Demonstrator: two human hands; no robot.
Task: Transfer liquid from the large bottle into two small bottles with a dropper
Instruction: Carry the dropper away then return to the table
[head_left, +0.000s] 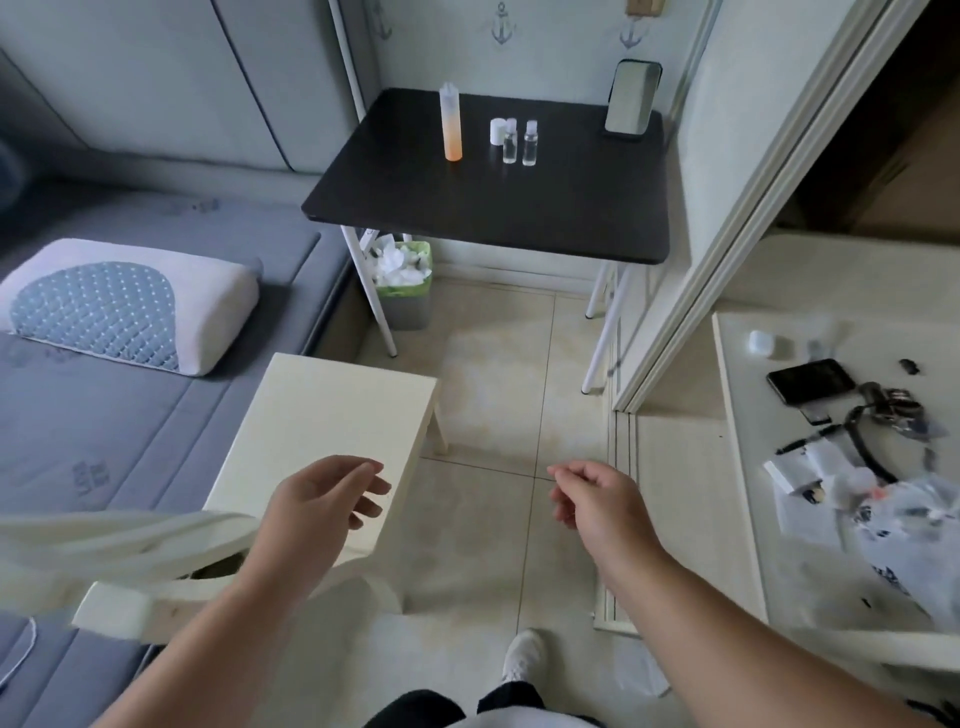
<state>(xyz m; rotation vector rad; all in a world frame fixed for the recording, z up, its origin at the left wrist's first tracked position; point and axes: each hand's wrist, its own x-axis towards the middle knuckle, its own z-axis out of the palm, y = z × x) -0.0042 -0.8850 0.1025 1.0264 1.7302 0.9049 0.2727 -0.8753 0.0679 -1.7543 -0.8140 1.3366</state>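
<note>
Fingers of left hand (317, 499) and right hand (597, 501) loosely curled, empty; dropper indistinguishable near distant large bottle (450, 122).

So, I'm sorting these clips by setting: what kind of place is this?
Most likely a home bedroom: a grey mattress with a white and blue pillow, a small black-topped table, and a lined waste bin beneath it.

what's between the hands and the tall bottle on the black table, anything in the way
Nothing blocks the path outright. Both hands, left hand and right hand, hang open and apart from the tall bottle on the black table. A cream stool stands below the left hand, with bare floor tiles beyond it up to the table.
</note>
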